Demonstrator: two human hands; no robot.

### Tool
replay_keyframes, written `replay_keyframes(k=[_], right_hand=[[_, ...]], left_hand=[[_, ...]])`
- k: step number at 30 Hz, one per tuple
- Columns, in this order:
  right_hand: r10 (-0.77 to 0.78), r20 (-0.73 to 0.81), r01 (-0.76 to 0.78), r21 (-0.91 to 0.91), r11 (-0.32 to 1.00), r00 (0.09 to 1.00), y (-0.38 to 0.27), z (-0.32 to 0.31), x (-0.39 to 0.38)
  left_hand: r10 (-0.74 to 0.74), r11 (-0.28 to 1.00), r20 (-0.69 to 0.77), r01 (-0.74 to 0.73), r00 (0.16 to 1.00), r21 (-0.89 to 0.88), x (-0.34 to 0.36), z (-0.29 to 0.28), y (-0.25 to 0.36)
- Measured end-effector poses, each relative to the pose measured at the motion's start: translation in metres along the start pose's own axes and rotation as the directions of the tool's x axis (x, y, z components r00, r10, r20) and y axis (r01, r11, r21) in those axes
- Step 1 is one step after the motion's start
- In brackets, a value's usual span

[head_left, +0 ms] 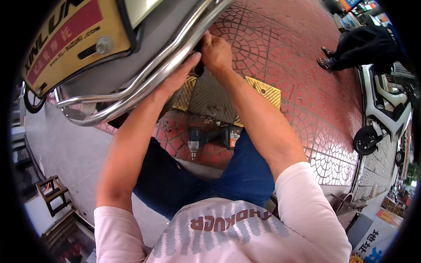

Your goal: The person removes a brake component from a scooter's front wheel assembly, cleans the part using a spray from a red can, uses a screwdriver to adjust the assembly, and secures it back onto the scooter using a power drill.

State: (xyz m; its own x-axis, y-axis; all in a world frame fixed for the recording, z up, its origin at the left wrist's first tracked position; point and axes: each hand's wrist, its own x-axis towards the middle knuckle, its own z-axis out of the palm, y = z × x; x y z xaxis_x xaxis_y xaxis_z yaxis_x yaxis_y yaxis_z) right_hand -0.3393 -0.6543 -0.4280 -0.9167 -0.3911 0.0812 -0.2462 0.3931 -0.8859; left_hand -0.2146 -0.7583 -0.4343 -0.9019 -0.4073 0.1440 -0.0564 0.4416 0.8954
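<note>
My right hand (217, 53) is closed, its fingers curled at a dark part beside the chrome tube bars (164, 65) of a vehicle. What it grips is hidden. Against the underside of those bars lies my left hand (180, 76), one digit stretched toward the same dark part. Its other fingers are hidden by the bars and the hand itself. Between my knees, a cordless power tool (199, 138) with a metal nose and a battery lies on the red paving.
A yellow plate (85, 37) with a bolt is mounted above the bars. Below my hands sits a grey and yellow ribbed ramp (215, 98). A person in dark trousers (366, 46) stands at right by a white scooter (381, 103). A small wooden frame (52, 195) is at left.
</note>
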Motion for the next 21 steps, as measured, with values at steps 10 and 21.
replay_keyframes(k=[10, 21], right_hand=[[-0.001, -0.043, 0.001, 0.003, 1.000, 0.999, -0.005, -0.007, -0.010], [0.039, -0.051, -0.041, -0.040, 0.998, 0.998, -0.008, 0.006, -0.005]], left_hand=[[-0.224, 0.950, 0.070, 0.234, 0.972, -0.206, -0.002, -0.002, 0.001], [-0.168, 0.873, 0.119, 0.204, 0.979, -0.444, -0.005, -0.009, -0.006]])
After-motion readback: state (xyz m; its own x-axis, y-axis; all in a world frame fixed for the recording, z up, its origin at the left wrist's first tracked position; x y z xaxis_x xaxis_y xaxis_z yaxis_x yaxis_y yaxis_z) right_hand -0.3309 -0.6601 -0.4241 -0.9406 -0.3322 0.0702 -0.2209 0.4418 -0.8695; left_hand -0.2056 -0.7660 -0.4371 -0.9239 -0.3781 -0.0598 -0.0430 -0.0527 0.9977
